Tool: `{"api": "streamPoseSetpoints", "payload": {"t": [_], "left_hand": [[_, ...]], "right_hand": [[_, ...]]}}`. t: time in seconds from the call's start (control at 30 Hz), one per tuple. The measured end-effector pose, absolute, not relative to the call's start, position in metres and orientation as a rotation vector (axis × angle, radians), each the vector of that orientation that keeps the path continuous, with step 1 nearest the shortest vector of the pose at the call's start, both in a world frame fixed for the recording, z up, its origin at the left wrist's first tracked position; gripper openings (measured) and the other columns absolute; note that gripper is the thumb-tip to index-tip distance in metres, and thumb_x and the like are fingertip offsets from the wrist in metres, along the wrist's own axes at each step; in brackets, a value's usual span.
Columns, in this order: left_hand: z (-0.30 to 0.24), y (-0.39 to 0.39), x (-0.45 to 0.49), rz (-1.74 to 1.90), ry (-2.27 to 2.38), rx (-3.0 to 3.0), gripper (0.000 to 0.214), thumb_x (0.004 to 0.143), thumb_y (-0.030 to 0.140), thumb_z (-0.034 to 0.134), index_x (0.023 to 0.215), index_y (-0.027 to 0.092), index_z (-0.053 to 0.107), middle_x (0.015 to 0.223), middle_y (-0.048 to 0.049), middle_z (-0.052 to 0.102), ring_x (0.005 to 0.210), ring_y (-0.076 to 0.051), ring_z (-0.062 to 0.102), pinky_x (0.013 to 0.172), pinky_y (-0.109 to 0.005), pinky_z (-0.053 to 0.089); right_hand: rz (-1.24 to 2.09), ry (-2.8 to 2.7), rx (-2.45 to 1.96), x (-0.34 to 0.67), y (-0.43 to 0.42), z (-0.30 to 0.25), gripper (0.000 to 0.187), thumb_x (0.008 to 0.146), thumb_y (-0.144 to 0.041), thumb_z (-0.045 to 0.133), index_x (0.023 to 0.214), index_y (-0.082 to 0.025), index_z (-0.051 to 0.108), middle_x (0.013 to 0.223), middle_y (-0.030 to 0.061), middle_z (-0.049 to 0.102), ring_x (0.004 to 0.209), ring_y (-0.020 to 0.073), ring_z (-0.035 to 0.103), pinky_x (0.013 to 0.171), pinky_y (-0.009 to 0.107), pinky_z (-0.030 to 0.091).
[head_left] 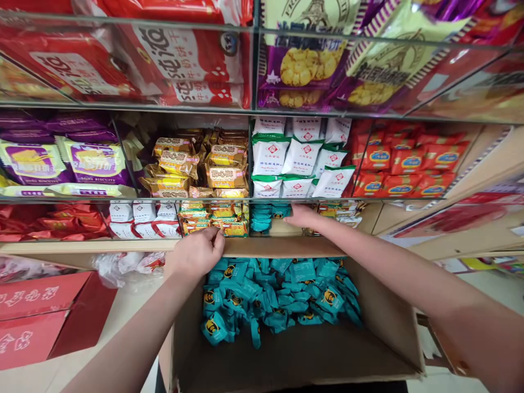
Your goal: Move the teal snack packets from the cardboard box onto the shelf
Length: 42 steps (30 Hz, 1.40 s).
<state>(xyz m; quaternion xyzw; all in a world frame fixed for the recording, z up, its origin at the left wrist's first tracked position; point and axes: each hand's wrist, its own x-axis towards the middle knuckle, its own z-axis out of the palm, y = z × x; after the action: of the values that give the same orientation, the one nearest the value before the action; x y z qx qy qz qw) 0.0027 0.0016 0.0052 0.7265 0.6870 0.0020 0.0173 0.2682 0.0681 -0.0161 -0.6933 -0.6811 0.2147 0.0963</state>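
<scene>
My right hand point(303, 215) reaches into a bottom-shelf compartment, its fingertips at the edge of a teal packet point(280, 212) with an orange mark. The fingers look closed on that packet, though they are partly hidden. A small stack of teal packets point(261, 217) stands just left of it. My left hand point(198, 251) is a closed fist at the shelf's front edge, above the left far corner of an open cardboard box point(295, 360). What its curled fingers hold, if anything, is hidden. Many loose teal packets point(282, 289) fill the far part of the box.
Glass dividers and shelf edges point(204, 200) frame the compartments. White-and-green packets point(303, 158) sit above my right hand, red packets point(405, 164) to their right, and brown-gold packets point(176, 164) to their left. A red carton point(53, 311) stands on the floor at left.
</scene>
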Motion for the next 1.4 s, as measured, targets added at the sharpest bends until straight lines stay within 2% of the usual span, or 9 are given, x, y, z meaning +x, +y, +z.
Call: {"api": "streamPoseSetpoints", "payload": {"t": [0.1, 0.2, 0.43, 0.6, 0.9, 1.03, 1.13, 1.23, 1.4], "left_hand": [[0.002, 0.002, 0.001, -0.003, 2.146, 2.24, 0.051, 0.081, 0.051, 0.017, 0.084, 0.026, 0.062, 0.079, -0.0044, 0.065, 0.069, -0.022, 0.057, 0.052, -0.027, 0.027], [0.001, 0.003, -0.001, -0.019, 2.169, 2.226, 0.053, 0.081, 0.053, 0.016, 0.085, 0.028, 0.062, 0.079, -0.0049, 0.065, 0.071, -0.024, 0.058, 0.051, -0.028, 0.028], [0.006, -0.002, 0.003, -0.056, 2.168, 2.211, 0.053, 0.08, 0.052, 0.018, 0.089, 0.026, 0.063, 0.08, -0.0087, 0.065, 0.073, -0.027, 0.058, 0.054, -0.03, 0.034], [0.009, 0.0, -0.002, -0.067, 2.144, 2.181, 0.051, 0.08, 0.052, 0.019, 0.098, 0.028, 0.059, 0.083, -0.0088, 0.065, 0.076, -0.029, 0.059, 0.057, -0.033, 0.039], [-0.017, -0.064, 0.007, 1.171, 1.268, 2.697, 0.032, 0.074, 0.021, 0.049, 0.107, 0.022, 0.049, 0.107, -0.0074, 0.054, 0.102, -0.02, 0.05, 0.09, -0.035, 0.037], [-0.033, -0.092, 0.025, 1.067, 1.346, 2.472, 0.041, 0.07, 0.028, 0.055, 0.111, 0.022, 0.049, 0.114, -0.0089, 0.051, 0.106, -0.023, 0.048, 0.088, -0.036, 0.039], [-0.025, -0.098, 0.05, 0.875, 1.465, 1.985, 0.027, 0.067, 0.038, 0.06, 0.087, 0.02, 0.06, 0.091, -0.0057, 0.06, 0.088, -0.021, 0.055, 0.08, -0.032, 0.042], [-0.009, -0.098, 0.082, 0.955, 1.473, 1.496, 0.027, 0.067, 0.044, 0.058, 0.068, 0.018, 0.059, 0.063, -0.0002, 0.057, 0.064, -0.014, 0.053, 0.063, -0.025, 0.042], [0.006, -0.099, 0.126, 1.117, 1.38, 1.137, 0.032, 0.064, 0.047, 0.06, 0.067, 0.015, 0.062, 0.063, -0.0001, 0.058, 0.064, -0.011, 0.05, 0.061, -0.021, 0.039]], "right_hand": [[0.516, -2.152, -1.669, 0.269, -0.005, 0.01, 0.03, 0.077, -0.026, 0.053, 0.106, -0.018, 0.053, 0.113, 0.0086, 0.053, 0.106, 0.0207, 0.046, 0.091, 0.033, 0.034], [0.56, -2.269, -1.211, 0.255, -0.081, -0.002, 0.019, 0.084, -0.025, 0.042, 0.093, -0.019, 0.058, 0.089, 0.0054, 0.06, 0.088, 0.0159, 0.053, 0.081, 0.029, 0.04], [0.729, -1.933, -1.717, 0.174, -0.097, -0.093, 0.053, 0.076, -0.048, 0.049, 0.116, -0.014, 0.045, 0.105, 0.0139, 0.057, 0.098, 0.0255, 0.053, 0.08, 0.036, 0.043], [0.822, -1.947, -1.97, 0.131, -0.052, -0.084, 0.06, 0.069, -0.053, 0.051, 0.115, -0.014, 0.042, 0.086, 0.0153, 0.064, 0.08, 0.0317, 0.061, 0.066, 0.043, 0.046], [0.811, -1.766, -1.694, 0.155, -0.074, -0.084, 0.062, 0.066, -0.026, 0.059, 0.123, -0.021, 0.035, 0.094, 0.0073, 0.064, 0.087, 0.0241, 0.06, 0.072, 0.033, 0.046], [0.942, -1.574, -1.392, 0.177, -0.106, -0.071, 0.046, 0.062, -0.023, 0.064, 0.106, -0.02, 0.051, 0.095, 0.0043, 0.062, 0.09, 0.0188, 0.057, 0.076, 0.027, 0.044], [0.999, -1.468, -1.201, 0.195, -0.125, -0.047, 0.031, 0.061, -0.024, 0.066, 0.091, -0.021, 0.058, 0.088, 0.0013, 0.062, 0.083, 0.0171, 0.056, 0.074, 0.026, 0.043], [1.079, -1.147, -1.176, 0.208, -0.13, -0.027, 0.019, 0.067, -0.029, 0.062, 0.083, -0.019, 0.057, 0.077, -0.0003, 0.058, 0.07, 0.0139, 0.053, 0.063, 0.024, 0.042], [0.906, -0.702, -1.233, 0.215, -0.125, -0.017, 0.028, 0.074, -0.041, 0.054, 0.063, -0.019, 0.04, 0.058, -0.0052, 0.038, 0.055, 0.0097, 0.038, 0.054, 0.021, 0.035]]}}
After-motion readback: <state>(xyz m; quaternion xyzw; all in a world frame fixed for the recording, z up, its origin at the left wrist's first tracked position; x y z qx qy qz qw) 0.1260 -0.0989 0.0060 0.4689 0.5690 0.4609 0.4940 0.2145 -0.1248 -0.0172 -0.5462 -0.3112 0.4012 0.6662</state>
